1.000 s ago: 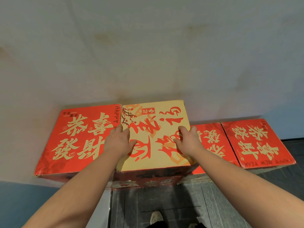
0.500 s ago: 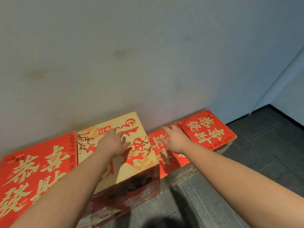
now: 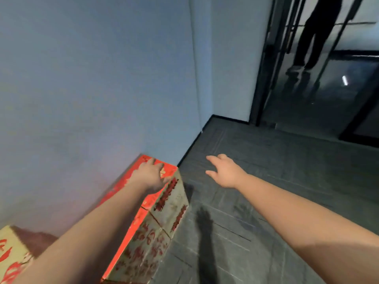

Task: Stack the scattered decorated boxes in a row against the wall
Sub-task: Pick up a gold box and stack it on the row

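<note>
Red-topped decorated boxes [image 3: 170, 203] with beige printed sides stand in a row along the pale wall [image 3: 92, 89], ending near the corner. A beige and red box [image 3: 10, 251] sits higher at the lower left, mostly cut off by the frame. My left hand [image 3: 150, 176] hovers over the red top of the last box with fingers spread and relaxed, holding nothing. Out over the dark floor to the right of the row, my right hand [image 3: 224, 173] is empty, its fingers loosely extended. The picture is blurred by motion.
Dark grey tiled floor [image 3: 266, 191] stretches to the right of the boxes. A wall corner [image 3: 202, 119] lies beyond the row. A dark-framed glass door [image 3: 266, 68] stands at the upper right, with a person's legs [image 3: 311, 31] behind it.
My view has swung to the right. Both hands have lifted off the beige box. The left hand is now over the end red box, the right over bare floor.
</note>
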A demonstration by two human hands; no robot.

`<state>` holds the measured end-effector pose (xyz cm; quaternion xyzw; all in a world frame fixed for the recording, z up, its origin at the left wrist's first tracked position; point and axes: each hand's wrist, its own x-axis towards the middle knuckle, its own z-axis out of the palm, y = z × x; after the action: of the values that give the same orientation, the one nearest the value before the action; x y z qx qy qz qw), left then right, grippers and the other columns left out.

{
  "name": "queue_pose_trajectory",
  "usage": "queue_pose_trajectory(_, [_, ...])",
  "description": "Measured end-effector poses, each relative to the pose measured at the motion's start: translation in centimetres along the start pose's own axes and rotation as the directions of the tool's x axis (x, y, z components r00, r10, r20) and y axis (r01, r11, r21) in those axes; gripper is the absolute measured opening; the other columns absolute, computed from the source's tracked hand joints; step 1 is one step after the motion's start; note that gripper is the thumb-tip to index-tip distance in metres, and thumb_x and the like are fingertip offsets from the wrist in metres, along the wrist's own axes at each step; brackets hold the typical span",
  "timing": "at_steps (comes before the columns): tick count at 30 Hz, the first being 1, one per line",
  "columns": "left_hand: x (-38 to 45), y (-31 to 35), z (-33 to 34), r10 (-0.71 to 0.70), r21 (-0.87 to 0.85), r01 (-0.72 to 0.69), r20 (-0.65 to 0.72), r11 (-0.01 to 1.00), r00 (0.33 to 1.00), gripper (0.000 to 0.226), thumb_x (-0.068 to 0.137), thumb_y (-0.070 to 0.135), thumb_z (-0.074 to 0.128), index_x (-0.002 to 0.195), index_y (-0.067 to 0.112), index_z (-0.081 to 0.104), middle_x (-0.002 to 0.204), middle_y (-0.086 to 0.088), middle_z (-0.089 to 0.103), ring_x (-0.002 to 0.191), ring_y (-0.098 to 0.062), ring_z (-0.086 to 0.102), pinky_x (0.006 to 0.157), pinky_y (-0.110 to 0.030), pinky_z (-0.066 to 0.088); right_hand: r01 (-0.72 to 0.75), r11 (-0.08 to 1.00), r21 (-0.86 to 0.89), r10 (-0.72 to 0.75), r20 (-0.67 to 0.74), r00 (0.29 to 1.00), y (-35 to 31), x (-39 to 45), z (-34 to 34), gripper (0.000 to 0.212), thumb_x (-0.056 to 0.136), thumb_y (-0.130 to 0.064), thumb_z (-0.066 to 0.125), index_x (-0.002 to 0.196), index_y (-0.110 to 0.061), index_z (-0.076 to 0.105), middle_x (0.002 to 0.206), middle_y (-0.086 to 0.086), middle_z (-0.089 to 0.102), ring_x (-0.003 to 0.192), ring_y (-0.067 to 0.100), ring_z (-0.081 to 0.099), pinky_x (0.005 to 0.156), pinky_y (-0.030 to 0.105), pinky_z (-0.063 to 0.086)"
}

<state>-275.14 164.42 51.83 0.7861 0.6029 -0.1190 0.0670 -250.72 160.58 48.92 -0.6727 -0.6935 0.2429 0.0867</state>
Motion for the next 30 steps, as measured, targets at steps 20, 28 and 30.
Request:
queue_pose_trajectory(20, [15.3, 59.0, -0.1, 0.844, 0.159, -0.876, 0.237, 0.455, 0.481, 0.062, 0.093, 0.059, 0.039, 0.145, 0.026, 0.034, 0.154, -0.002, 0.023, 0.138, -0.026, 0.027, 0.108, -0.045, 0.034, -0.833, 0.437, 0.339, 0.897, -0.101, 0.430, 43.0, -22.7, -10.4, 0.058, 0.099, -0.044, 0.042, 0.150, -0.022, 0.027, 0.143, 0.017, 0.035, 0.133, 0.036, 0.035, 0.108, 0.046, 0.036])
queue_pose_trajectory(28, [16.2, 78.5, -0.3, 0.919, 0.144, -0.976, 0.337, 0.165, 0.205, 0.061, 0.093, 0.058, 0.040, 0.145, 0.025, 0.035, 0.155, -0.003, 0.022, 0.140, -0.026, 0.026, 0.109, -0.046, 0.032, -0.874, 0.140, 0.466, 0.990, -0.043, 0.136, 52.2, -29.5, -13.2, 0.056, 0.099, -0.043, 0.043, 0.148, -0.020, 0.029, 0.139, 0.017, 0.040, 0.130, 0.036, 0.038, 0.105, 0.047, 0.038])
queue_pose_trajectory(30, [15.5, 83.1, 0.2, 0.915, 0.157, -0.982, 0.369, 0.109, 0.161, 0.061, 0.093, 0.058, 0.040, 0.145, 0.026, 0.035, 0.155, -0.003, 0.022, 0.139, -0.025, 0.026, 0.108, -0.045, 0.032, -0.866, 0.071, 0.495, 0.997, -0.013, 0.075, 54.7, -31.7, -13.3, 0.057, 0.098, -0.044, 0.043, 0.149, -0.021, 0.029, 0.139, 0.016, 0.039, 0.130, 0.035, 0.038, 0.105, 0.047, 0.039])
